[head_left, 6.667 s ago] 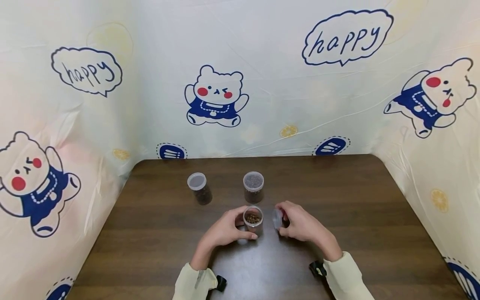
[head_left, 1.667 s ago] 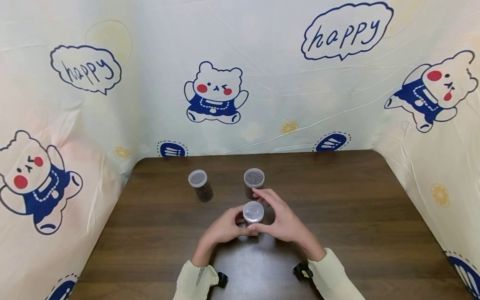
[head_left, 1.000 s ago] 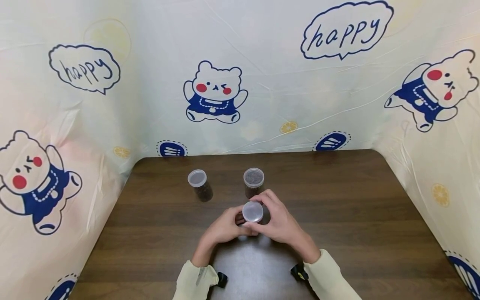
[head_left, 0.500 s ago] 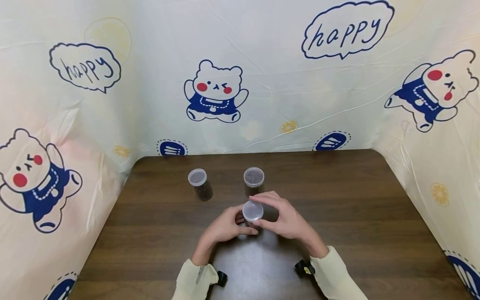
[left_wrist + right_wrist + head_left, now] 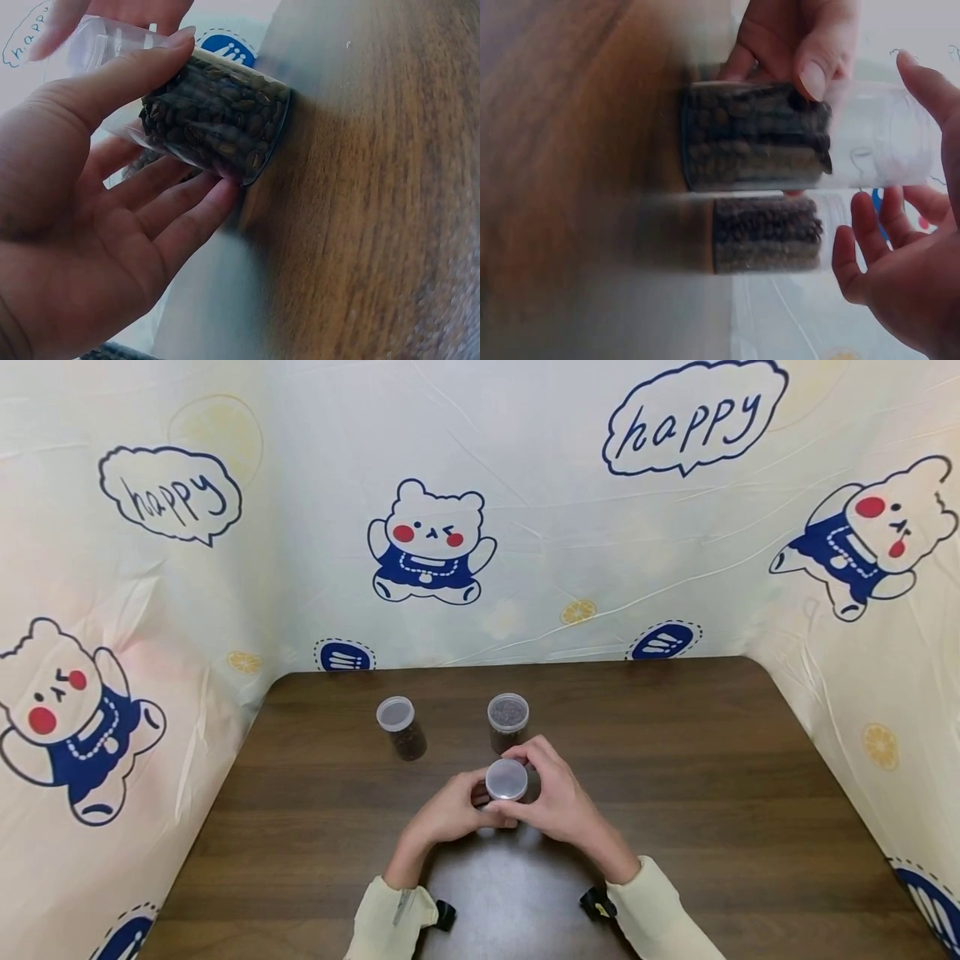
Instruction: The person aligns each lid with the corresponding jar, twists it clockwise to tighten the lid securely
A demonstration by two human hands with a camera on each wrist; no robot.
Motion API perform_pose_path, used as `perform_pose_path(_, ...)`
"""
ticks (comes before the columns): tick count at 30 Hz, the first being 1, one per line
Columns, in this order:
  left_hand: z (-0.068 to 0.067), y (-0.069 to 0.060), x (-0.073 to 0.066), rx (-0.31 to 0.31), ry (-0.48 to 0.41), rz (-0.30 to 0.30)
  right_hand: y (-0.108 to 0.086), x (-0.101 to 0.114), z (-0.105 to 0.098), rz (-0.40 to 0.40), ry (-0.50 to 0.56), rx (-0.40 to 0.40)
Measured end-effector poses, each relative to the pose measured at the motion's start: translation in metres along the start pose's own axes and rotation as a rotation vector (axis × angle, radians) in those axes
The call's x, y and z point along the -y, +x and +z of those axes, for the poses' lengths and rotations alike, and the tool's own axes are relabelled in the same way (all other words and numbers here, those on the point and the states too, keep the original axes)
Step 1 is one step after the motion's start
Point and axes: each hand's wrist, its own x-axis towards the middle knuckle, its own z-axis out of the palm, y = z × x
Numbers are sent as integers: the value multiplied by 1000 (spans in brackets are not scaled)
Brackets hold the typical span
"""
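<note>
A clear plastic jar [image 5: 214, 112], partly filled with dark brown beans, stands upright on the table in front of me. My left hand [image 5: 452, 810] holds its body, thumb on the near side and fingers behind. A translucent lid [image 5: 506, 779] sits on the jar's mouth. Thumb and fingers of my right hand [image 5: 558, 797] grip the lid's rim from the right; whether it is fully tightened I cannot tell. Just behind stands a second lidded jar [image 5: 507, 718] with dark contents, partly hidden by my right fingers. The right wrist view shows small dark grains in this rear jar [image 5: 769, 234].
A third lidded jar [image 5: 401, 731] with dark contents stands farther back on the left. The brown wooden table [image 5: 675, 760] has rounded far corners. A printed cloth [image 5: 540, 527] hangs behind it and along both sides.
The lid, held apart in my right hand in the oldest frame, is now on the jar. Half a second ago my right fingers were spread wider; now they close round the rim. My left hand stays put.
</note>
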Motion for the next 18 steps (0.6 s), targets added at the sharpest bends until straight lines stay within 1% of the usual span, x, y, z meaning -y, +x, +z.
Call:
perform_pose_path(3,0,0,0,4,-9,-7,0,-1,-9,1,14,54)
perform_pose_path(8,0,-1,0,17,-27,-3,0,-8,-26,-30,111,159)
perform_pose_path(11,1,-1,0,24,-32,3,1,-10,-31,-36,134,197)
perform_pose_path(13,1,-1,-1,19,-26,7,2,-10,-30,-33,124,191)
perform_pose_path(18,0,-1,-1,18,-18,5,2,-7,-18,-33,101,123)
